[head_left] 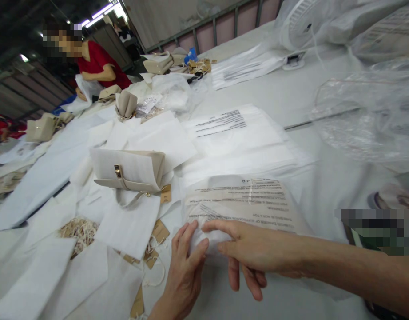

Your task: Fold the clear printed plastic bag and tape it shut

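Two hands at the near end of a printed plastic bag, with a loose grip that could slip

Head view: the left hand (186,262) lies flat and open, fingers spread, pressing the near edge of the clear printed bag (240,202) on the white surface (291,95); the right hand (247,253) reaches across, thumb and forefinger pinching a bunched white fold at the bag's end while its other fingers hang loose. The bag lies just beyond both hands, print side up. In my judgement the slick film could slide out of so light a pinch, or crease. Strung paper tags (159,233) lie just left and could snag or be dragged along. A beige handbag (131,173) wrapped in white sits beyond them, near enough to be nudged
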{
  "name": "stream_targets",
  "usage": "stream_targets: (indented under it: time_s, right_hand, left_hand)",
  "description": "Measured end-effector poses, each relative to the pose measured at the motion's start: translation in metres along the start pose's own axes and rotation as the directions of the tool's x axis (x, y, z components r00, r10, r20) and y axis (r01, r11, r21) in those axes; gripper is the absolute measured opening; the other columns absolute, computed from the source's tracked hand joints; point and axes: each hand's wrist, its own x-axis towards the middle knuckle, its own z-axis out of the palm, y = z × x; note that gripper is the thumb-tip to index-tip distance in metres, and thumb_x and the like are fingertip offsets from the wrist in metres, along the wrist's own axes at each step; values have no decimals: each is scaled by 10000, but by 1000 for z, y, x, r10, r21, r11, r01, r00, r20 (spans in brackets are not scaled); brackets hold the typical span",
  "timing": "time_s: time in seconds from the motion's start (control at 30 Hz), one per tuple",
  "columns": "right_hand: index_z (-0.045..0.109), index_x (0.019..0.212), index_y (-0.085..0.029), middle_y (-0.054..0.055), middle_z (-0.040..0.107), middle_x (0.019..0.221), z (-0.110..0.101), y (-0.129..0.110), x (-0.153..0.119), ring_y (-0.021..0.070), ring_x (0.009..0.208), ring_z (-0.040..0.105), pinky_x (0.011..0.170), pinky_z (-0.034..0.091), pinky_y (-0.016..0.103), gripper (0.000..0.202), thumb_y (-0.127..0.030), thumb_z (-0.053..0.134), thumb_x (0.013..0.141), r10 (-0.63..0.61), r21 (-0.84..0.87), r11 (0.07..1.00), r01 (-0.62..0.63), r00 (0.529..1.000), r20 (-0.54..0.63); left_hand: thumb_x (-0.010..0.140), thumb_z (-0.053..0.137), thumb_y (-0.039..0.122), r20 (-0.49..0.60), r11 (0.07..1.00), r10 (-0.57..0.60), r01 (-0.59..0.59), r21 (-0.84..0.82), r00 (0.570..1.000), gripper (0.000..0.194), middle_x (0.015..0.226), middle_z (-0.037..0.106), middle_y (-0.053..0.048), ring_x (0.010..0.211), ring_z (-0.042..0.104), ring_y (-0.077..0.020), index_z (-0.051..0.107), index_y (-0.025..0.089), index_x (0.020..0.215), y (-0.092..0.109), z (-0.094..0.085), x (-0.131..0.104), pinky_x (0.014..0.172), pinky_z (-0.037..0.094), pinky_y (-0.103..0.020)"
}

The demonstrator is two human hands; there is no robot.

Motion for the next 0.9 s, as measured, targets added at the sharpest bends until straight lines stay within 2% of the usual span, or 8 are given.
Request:
stream_targets:
  time_s: [0.1,0.17,0.2,0.27,0.37,0.5,0.73,0.9]
  right_hand:
    - [144,1551,-244,-36,606,593,-4,-3,-2,84,378,507,412,373,150,622,-143,289,955,1,-124,992,2,1000,22]
    - [281,1516,-258,-21,620,605,-9,-7,-1,112,417,541,444,376,184,631,-99,358,910,-82,-427,902,63,996,-25]
    - [370,1474,-267,-3,641,636,-12,-9,0,135,465,578,463,361,201,629,-80,425,876,-173,-629,771,100,983,-56]
    - [522,1356,-267,35,679,711,-20,-13,2,185,582,637,487,308,235,575,-60,549,821,-376,-931,350,108,926,-34]
    - [563,1289,-259,50,685,756,-34,-18,6,191,604,623,470,233,280,425,-101,554,894,-483,-979,-192,63,863,150]
    - [489,1344,-296,12,616,705,-57,-24,10,141,479,475,439,176,306,417,-102,418,981,-501,-840,-542,29,791,351]
    - [270,1467,-467,-4,580,802,-83,-24,29,128,527,522,455,175,300,576,-135,381,1009,-500,-757,-654,-16,759,416]
    - [531,1304,-264,47,626,897,-103,-41,27,132,618,589,518,276,297,413,-58,422,963,-611,-875,-459,-153,769,186]
  left_hand:
    - [903,449,11,66,989,7,-17,144,998,630,1555,252,-67,1410,266,-279,415,383,1410,-3,0,0,1122,308,-497]
    - [891,450,2,47,986,35,-42,161,998,644,1540,281,-80,1390,294,-290,428,381,1411,-7,1,-1,1105,330,-505]
    - [885,452,0,34,983,53,-58,171,998,646,1534,295,-87,1379,312,-294,435,379,1408,-9,3,-1,1093,345,-507]
    - [879,454,2,-3,976,90,-87,201,996,643,1522,321,-96,1356,347,-296,452,381,1399,-13,5,-2,1067,376,-503]
    - [882,452,19,-26,971,81,-73,230,996,647,1529,325,-78,1361,358,-293,449,417,1391,-16,10,-3,1063,388,-508]
    - [873,454,8,-43,980,29,-20,197,999,662,1544,319,-55,1376,358,-287,465,442,1373,-15,13,-5,1077,396,-510]
    - [886,484,39,-40,990,-41,46,137,998,594,1522,368,-48,1381,363,-282,523,434,1329,-10,11,0,1086,412,-531]
    - [878,518,41,-74,990,-42,51,131,996,574,1502,396,-36,1375,380,-271,565,445,1283,-10,14,-3,1085,425,-497]
